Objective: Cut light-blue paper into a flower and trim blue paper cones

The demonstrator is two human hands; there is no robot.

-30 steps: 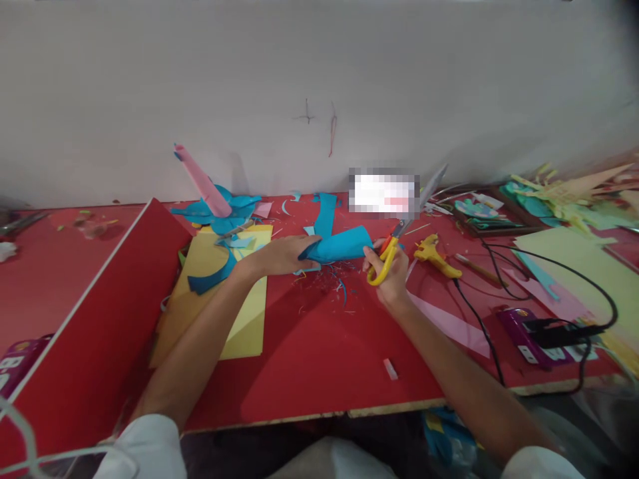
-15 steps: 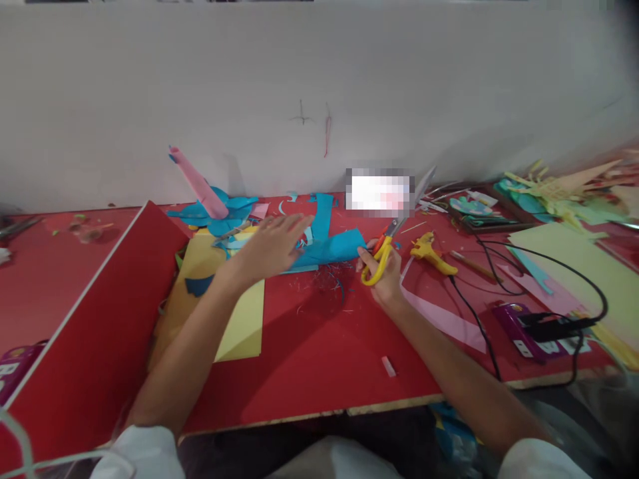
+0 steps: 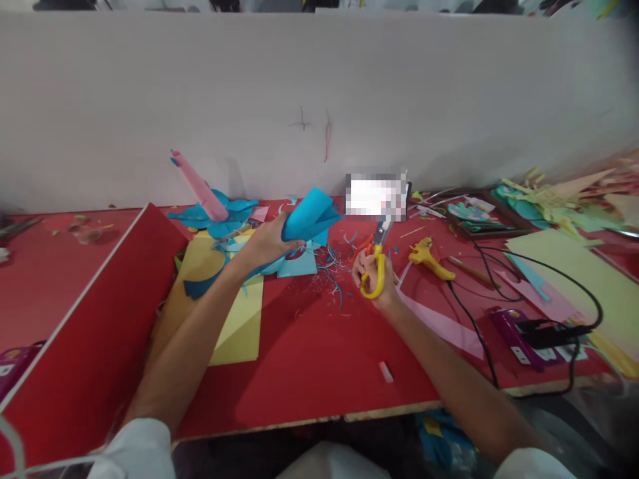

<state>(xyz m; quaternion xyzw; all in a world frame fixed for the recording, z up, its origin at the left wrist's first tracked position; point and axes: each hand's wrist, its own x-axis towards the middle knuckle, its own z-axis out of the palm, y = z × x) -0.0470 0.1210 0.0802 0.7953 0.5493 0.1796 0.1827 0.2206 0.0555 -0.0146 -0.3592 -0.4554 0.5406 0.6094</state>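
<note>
A rolled piece of blue paper [image 3: 310, 216] is gripped near its left end by my left hand [image 3: 272, 241], its far end raised and pointing up to the right. My right hand [image 3: 373, 276] holds scissors [image 3: 380, 263] with yellow and red handles, blades pointing up and away. The scissors and the roll are apart. Thin blue paper scraps [image 3: 332, 266] lie on the red table [image 3: 309, 359] between my hands. Under my left wrist are yellow paper sheets [image 3: 239, 332] and a curved blue offcut [image 3: 200, 286].
A pink paper cone [image 3: 202, 189] stands on blue petal shapes at the back left. On the right are a yellow glue gun [image 3: 430, 259], its black cord, a purple power strip [image 3: 519, 336] and pale yellow paper [image 3: 574, 266]. A red divider [image 3: 104, 306] rises at left.
My left hand opened off the blue roll, then gripped it again and lifted and tilted it. My right hand let go of the roll's end, keeping the scissors, whose blades now point more upright.
</note>
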